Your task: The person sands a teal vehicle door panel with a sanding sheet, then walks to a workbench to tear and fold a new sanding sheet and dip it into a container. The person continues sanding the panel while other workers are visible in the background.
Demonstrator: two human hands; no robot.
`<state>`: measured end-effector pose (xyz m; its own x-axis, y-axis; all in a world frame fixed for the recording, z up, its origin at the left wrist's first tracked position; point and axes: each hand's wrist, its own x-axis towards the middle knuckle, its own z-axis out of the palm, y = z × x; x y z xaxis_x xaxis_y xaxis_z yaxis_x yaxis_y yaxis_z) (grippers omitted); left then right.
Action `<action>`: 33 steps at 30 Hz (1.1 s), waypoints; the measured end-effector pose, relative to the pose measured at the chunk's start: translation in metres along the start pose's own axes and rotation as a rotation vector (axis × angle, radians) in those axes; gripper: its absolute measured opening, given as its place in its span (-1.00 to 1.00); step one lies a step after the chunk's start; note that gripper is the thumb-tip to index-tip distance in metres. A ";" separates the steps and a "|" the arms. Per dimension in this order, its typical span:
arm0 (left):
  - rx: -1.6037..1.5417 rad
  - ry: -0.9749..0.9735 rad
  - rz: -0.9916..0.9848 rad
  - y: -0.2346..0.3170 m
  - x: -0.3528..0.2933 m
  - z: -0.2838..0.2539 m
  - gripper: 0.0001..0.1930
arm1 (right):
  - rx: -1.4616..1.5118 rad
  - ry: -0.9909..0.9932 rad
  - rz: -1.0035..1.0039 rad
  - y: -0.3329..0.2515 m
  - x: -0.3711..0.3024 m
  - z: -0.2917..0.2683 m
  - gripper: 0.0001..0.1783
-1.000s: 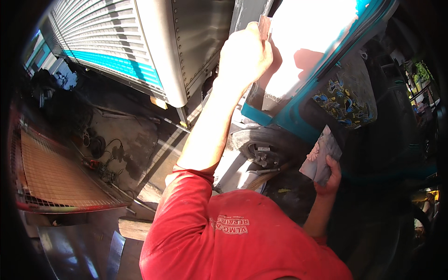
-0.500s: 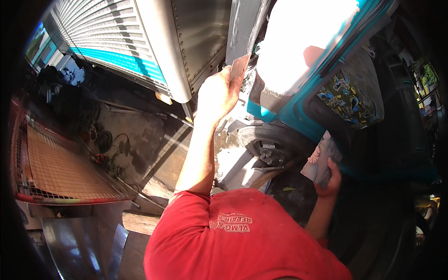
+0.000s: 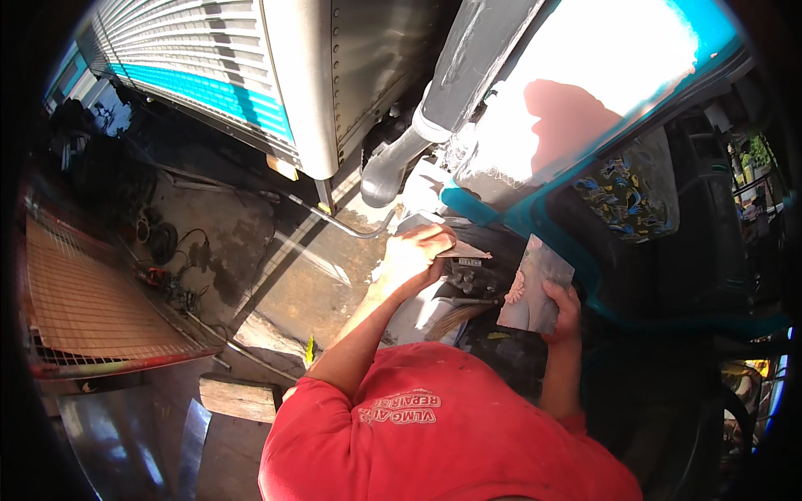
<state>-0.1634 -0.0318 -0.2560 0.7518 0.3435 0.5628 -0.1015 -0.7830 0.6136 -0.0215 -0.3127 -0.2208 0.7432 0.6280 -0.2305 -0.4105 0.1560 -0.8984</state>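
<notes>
Left hand (image 3: 411, 257) — gripping spreader (image 3: 469, 250); right hand (image 3: 565, 311) — paste-smeared plate (image 3: 545, 271).

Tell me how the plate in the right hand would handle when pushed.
The plate is probably stiff: no bend shows, though the right hand grips it near one side. It looks thin, so likely light. Its pink paste would probably cling, sitting in a ridged lump.

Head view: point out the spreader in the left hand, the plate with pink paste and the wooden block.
Spreader (image 3: 465, 250): head view, its exposed blade.
Plate (image 3: 535, 286): head view, middle of its face.
Wooden block (image 3: 239, 397): head view, its upper side.
</notes>
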 end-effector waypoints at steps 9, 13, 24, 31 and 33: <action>-0.514 -0.122 0.258 0.045 0.012 0.052 -0.55 | -0.811 0.274 -0.400 0.017 -0.012 0.023 -0.57; -0.415 -0.407 0.279 0.051 -0.020 0.066 -0.61 | -0.267 0.545 -0.241 0.011 -0.016 0.002 -0.58; -0.510 -0.143 0.227 0.132 0.000 0.055 -0.42 | -0.298 0.008 -0.596 0.028 -0.032 -0.042 -0.53; -0.955 -0.180 -0.871 -0.001 -0.050 0.091 -0.65 | 0.381 -0.077 -0.314 -0.013 -0.044 -0.069 -0.54; -1.508 0.309 -0.860 -0.034 -0.029 0.105 -0.56 | 0.379 -0.089 -0.271 -0.026 -0.040 -0.062 -0.53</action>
<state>-0.1134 -0.0700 -0.3515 0.7896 0.5799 -0.2006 -0.3722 0.7125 0.5949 -0.0080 -0.3888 -0.2115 0.8091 0.5862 0.0411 -0.3840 0.5803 -0.7182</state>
